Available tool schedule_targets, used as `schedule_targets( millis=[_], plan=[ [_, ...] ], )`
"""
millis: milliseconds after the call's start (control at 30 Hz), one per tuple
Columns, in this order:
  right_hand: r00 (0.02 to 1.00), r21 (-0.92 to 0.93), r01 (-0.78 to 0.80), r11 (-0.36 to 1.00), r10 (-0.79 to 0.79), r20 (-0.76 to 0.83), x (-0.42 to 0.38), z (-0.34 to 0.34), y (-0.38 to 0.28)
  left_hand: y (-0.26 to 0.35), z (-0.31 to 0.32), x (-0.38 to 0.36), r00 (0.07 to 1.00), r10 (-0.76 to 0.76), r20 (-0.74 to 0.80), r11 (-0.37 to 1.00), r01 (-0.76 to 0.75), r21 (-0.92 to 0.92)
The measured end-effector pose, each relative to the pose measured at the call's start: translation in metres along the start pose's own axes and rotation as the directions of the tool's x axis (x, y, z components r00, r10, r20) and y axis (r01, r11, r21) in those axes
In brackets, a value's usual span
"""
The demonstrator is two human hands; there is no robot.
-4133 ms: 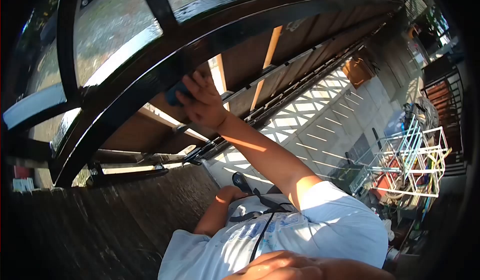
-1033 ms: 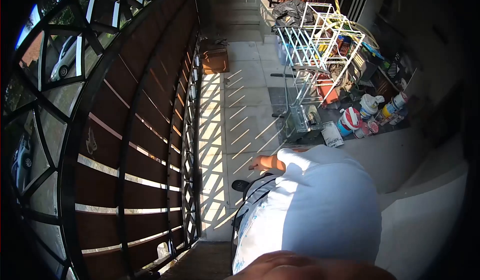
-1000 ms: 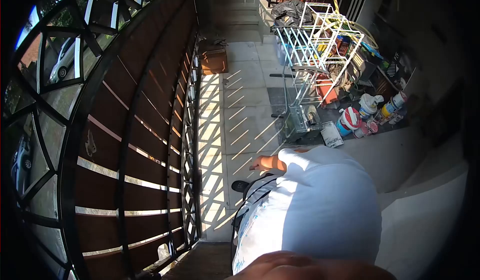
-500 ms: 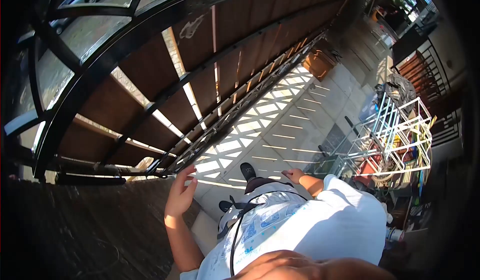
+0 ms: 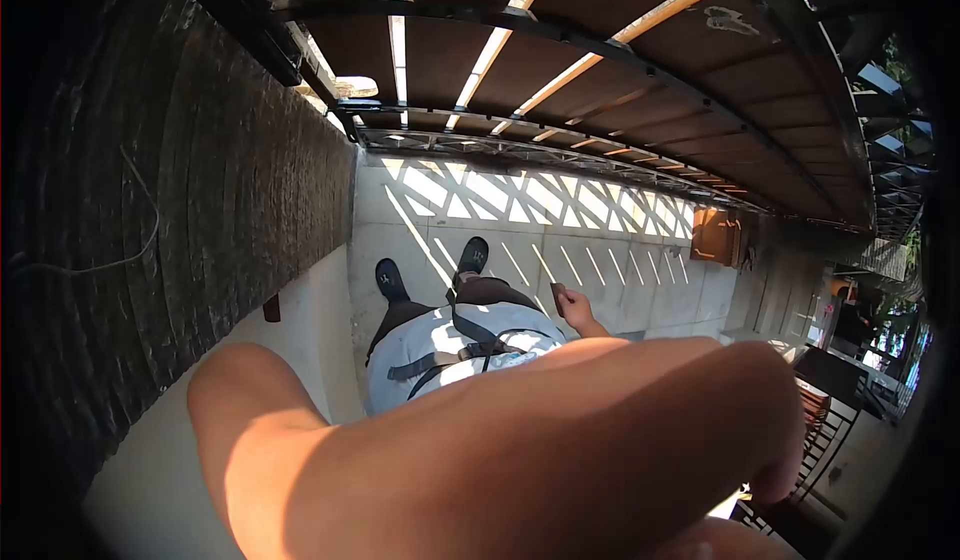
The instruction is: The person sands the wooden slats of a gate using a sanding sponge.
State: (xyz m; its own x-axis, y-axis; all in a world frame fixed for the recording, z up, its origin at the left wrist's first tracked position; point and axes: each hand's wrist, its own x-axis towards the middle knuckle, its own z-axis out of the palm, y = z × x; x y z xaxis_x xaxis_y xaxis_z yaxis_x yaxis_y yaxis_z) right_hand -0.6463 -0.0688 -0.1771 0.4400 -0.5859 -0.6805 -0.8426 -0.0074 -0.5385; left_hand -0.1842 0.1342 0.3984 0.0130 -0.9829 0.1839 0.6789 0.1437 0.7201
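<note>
My right hand (image 5: pixel 575 309) hangs low beside my waist, fingers closed around a small dark brown flat object (image 5: pixel 558 297) whose kind I cannot make out. Below it, a black strap (image 5: pixel 475 332) lies over my white shirt (image 5: pixel 430 338). Bare skin fills the bottom of the view very close to the camera, with a bent left arm (image 5: pixel 250 390) at its left side. My left hand does not show. Both my feet, in black shoes (image 5: pixel 473 254), stand on the tiled floor (image 5: pixel 640 305).
A tall brown panelled gate (image 5: pixel 480 60) with a black metal frame runs across the top. On the left is a dark, rough slatted surface (image 5: pixel 180 190) with a thin cord. An orange-brown wooden box (image 5: pixel 716 237) stands by the gate, and dark metal-and-wood furniture (image 5: pixel 828 430) at the right.
The view has swung left, with the gate now across the top. My left hand has left the view and bare skin blocks the lower part. The white rack is out of view.
</note>
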Motion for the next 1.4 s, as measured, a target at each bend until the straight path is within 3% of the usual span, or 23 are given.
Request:
schedule_targets(
  millis=[167,200,233,267,300,333,400,433,467,500,533,600,633,667,700,767,967,1067,1133,1233,1267,1333,1400],
  plan=[
    [0.958,-0.305,0.199,0.932,-0.250,-0.141,0.034,-0.033,-0.030,-0.017,-0.012,-0.039,0.908,0.353,-0.224,0.904,-0.270,0.330],
    [0.890,-0.178,0.273,0.945,-0.318,-0.327,0.052,-0.024,-0.034,-0.025,-0.014,-0.053,0.845,0.452,-0.287,0.846,-0.304,0.437],
    [0.966,-0.149,0.210,0.966,-0.229,-0.121,0.065,-0.046,-0.079,-0.033,-0.020,-0.068,0.758,0.550,-0.351,0.775,-0.306,0.553],
    [0.950,0.064,0.240,0.969,-0.221,-0.221,0.086,-0.042,-0.106,-0.047,-0.027,-0.083,0.666,0.614,-0.422,0.718,-0.250,0.650],
    [0.867,-0.022,0.443,0.896,-0.435,-0.243,0.110,-0.053,-0.142,-0.067,-0.034,-0.099,0.574,0.643,-0.507,0.692,-0.151,0.706],
    [0.744,-0.001,0.632,0.775,-0.606,-0.282,0.142,-0.060,-0.172,-0.092,-0.044,-0.113,0.497,0.628,-0.599,0.681,0.020,0.732],
    [0.425,-0.192,0.833,0.519,-0.822,-0.379,0.110,-0.078,-0.338,-0.158,-0.081,-0.131,0.350,0.418,-0.838,0.752,0.384,0.535],
    [0.161,-0.303,0.913,0.272,-0.925,-0.343,0.114,-0.089,-0.389,-0.198,-0.098,-0.142,0.189,0.251,-0.949,0.689,0.654,0.312],
    [-0.046,-0.449,0.892,0.056,-0.976,-0.214,0.107,-0.102,-0.438,-0.263,-0.115,-0.173,0.165,0.264,-0.950,0.442,0.855,0.271],
    [-0.237,-0.563,0.809,-0.168,-0.970,-0.051,0.096,-0.115,-0.485,-0.326,-0.120,-0.200,0.017,0.083,-0.996,0.172,0.985,0.031],
    [-0.350,-0.595,0.741,-0.310,-0.935,0.052,0.083,-0.122,-0.528,-0.359,-0.116,-0.203,-0.238,-0.254,-0.938,-0.049,0.971,-0.233],
    [-0.500,-0.642,0.585,-0.496,-0.843,0.196,0.070,-0.125,-0.604,-0.430,-0.103,-0.215,-0.279,-0.492,-0.825,-0.119,0.960,-0.254],
    [-0.546,-0.667,0.510,-0.542,-0.804,0.235,0.070,-0.127,-0.633,-0.465,-0.098,-0.225,-0.191,-0.470,-0.862,0.150,0.945,-0.291],
    [-0.548,-0.682,0.495,-0.538,-0.803,0.235,0.072,-0.129,-0.656,-0.531,-0.095,-0.258,-0.054,-0.171,-0.984,0.488,0.863,-0.132],
    [-0.544,-0.774,0.388,-0.501,-0.802,0.247,0.074,-0.129,-0.675,-0.543,-0.091,-0.260,-0.058,-0.015,-0.998,0.610,0.790,-0.055],
    [-0.532,-0.862,0.252,-0.440,-0.807,0.256,0.079,-0.122,-0.686,-0.569,-0.101,-0.281,-0.001,0.172,-0.985,0.610,0.786,0.106],
    [-0.406,-0.880,0.076,-0.469,-0.820,0.403,0.075,-0.117,-0.687,-0.553,-0.153,-0.290,0.155,0.129,-0.979,0.614,0.763,0.201],
    [-0.418,-0.956,0.008,-0.295,-0.869,0.265,0.051,-0.126,-0.706,-0.544,-0.179,-0.294,0.299,0.133,-0.945,0.609,0.728,0.316],
    [-0.451,-0.980,0.098,-0.175,-0.886,0.113,0.058,-0.109,-0.698,-0.538,-0.201,-0.298,0.354,0.145,-0.924,0.563,0.739,0.371],
    [-0.337,-0.946,0.070,-0.315,-0.901,0.275,0.070,-0.101,-0.682,-0.492,-0.222,-0.274,0.321,0.133,-0.938,0.437,0.830,0.346],
    [-0.375,-0.935,0.043,-0.351,-0.874,0.311,0.069,-0.108,-0.689,-0.482,-0.240,-0.265,0.335,0.135,-0.932,0.438,0.824,0.360],
    [-0.432,-0.960,0.060,-0.274,-0.874,0.223,0.060,-0.119,-0.707,-0.455,-0.279,-0.250,0.427,0.388,-0.817,0.567,0.588,0.577],
    [-0.493,-0.986,0.094,-0.138,-0.867,0.074,0.061,-0.104,-0.705,-0.395,-0.312,-0.205,0.429,0.500,-0.752,0.556,0.506,0.659]
  ],
)
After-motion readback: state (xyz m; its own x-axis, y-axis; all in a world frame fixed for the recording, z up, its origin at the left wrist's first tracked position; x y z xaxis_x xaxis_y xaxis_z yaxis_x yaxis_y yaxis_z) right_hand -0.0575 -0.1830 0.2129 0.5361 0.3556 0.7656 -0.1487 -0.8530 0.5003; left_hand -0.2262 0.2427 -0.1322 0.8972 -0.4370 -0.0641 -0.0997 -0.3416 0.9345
